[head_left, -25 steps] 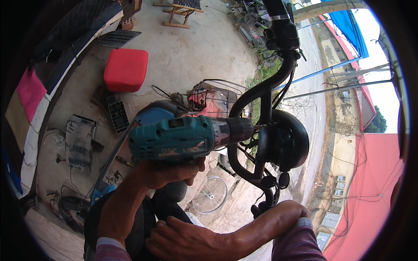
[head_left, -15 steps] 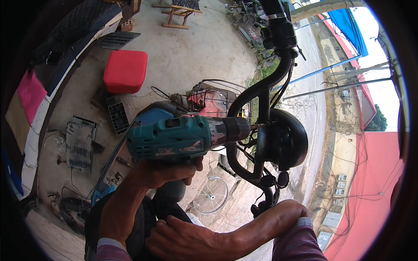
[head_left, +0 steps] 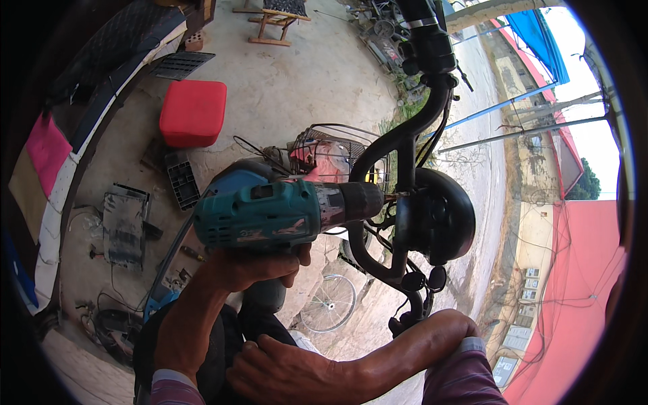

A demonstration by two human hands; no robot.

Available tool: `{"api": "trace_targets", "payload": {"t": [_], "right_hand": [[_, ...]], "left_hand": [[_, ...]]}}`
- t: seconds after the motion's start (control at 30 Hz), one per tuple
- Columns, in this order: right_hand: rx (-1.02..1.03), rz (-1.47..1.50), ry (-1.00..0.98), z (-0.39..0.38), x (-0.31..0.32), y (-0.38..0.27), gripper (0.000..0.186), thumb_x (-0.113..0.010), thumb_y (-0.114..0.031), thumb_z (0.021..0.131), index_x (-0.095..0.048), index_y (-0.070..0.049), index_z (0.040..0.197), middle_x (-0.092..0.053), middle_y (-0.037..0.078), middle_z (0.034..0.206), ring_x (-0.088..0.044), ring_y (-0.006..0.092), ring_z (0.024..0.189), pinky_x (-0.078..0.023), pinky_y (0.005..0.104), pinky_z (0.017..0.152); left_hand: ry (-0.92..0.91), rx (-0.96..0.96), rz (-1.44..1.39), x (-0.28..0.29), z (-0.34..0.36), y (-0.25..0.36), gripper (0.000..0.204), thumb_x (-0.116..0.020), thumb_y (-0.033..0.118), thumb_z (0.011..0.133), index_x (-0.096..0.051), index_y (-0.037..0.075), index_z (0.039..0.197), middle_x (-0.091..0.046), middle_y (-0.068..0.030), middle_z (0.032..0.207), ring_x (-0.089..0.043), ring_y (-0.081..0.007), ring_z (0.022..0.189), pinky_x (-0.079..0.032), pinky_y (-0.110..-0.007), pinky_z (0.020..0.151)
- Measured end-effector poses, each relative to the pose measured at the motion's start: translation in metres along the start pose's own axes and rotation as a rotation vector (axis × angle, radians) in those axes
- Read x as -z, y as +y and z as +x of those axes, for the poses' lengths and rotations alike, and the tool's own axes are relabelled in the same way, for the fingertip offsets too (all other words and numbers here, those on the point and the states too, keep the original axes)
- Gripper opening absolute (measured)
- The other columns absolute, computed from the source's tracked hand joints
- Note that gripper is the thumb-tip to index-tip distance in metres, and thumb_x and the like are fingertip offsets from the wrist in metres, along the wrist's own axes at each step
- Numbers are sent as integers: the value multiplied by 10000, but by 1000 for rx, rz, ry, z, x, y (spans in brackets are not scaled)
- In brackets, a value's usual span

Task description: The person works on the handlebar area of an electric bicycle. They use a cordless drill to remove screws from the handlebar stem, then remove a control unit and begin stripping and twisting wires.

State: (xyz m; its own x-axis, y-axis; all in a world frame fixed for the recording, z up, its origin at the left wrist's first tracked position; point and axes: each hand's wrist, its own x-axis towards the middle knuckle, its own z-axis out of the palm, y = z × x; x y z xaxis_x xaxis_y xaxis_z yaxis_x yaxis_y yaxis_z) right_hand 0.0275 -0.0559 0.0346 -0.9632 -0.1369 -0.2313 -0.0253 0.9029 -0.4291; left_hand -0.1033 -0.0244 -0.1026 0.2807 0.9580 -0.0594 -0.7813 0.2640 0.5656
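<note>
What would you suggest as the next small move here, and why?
Perhaps bring the right hand up to steady the drill: only the left hand grips it, while its bit points toward the black frame beside the round black housing.

Daylight, bright to the right, dim lower left.
Sky (head_left: 609,158) blown white, road (head_left: 482,135) pale; floor (head_left: 304,88) evenly lit, shadows soft. Dull sheen on black lamp (head_left: 445,216). Drill (head_left: 260,217) reads clear; dark trousers (head_left: 181,344) lose detail. Fisheye bends straight edges; black surround, bluish fringe at right rim.
</note>
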Motion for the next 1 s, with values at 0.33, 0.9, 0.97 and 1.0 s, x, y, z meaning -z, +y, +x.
{"api": "trace_targets", "payload": {"t": [0.33,0.9,0.97,1.0], "right_hand": [[18,14,-16,2,6,3,314,-608,-382,812,-639,-104,955,-610,55,890,-580,215,858,-421,360,740],[36,-22,-14,1,3,2,303,-614,-377,814,-653,-111,954,-627,51,903,-584,219,877,-422,375,753],[25,-32,-19,1,1,1,286,-617,-369,818,-662,-110,932,-633,47,888,-587,215,864,-423,372,747],[10,-41,-10,1,-5,-1,280,-621,-366,818,-666,-109,921,-636,45,880,-588,213,856,-424,369,743]], "left_hand": [[8,-13,4,1,-1,1,302,-741,24,828,-641,19,1113,-699,-73,894,-656,-141,670,-553,-298,616],[56,13,-24,-2,0,1,437,-734,8,773,-609,9,1191,-713,-133,976,-660,-154,657,-558,-312,599],[70,13,-1,-1,-1,-4,460,-737,15,764,-604,5,1204,-712,-142,985,-663,-158,658,-562,-315,599],[63,0,-23,0,-2,-7,464,-739,20,761,-603,4,1205,-711,-145,988,-663,-159,660,-562,-316,601]]}}
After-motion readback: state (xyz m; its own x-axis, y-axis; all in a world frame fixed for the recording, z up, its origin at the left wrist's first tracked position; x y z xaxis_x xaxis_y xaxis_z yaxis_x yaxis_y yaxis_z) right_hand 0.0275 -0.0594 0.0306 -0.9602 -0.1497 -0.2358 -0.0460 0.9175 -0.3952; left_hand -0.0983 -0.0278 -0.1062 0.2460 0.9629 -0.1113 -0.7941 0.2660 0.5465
